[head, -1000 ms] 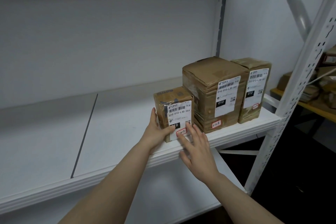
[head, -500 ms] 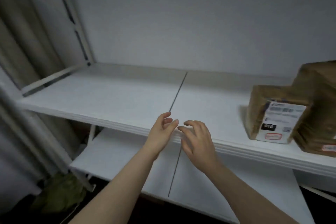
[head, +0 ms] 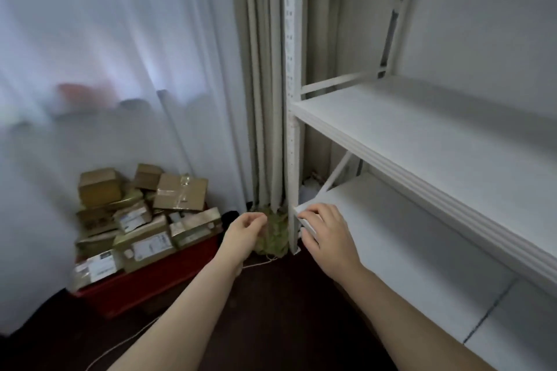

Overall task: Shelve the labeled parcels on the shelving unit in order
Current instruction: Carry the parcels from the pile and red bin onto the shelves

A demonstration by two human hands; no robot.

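Lower left: taped cardboard parcels, boxy and paper-labelled, heaped in a red crate; I judge them light, stiff-walled and slick along the tape, best gripped across opposite side faces. Lower centre: my left hand and right hand, loosely curled and empty, near the smooth white shelving unit at right.

You have open floor between the red bin of parcels and the shelving unit. Its post and the curtain stand straight ahead.
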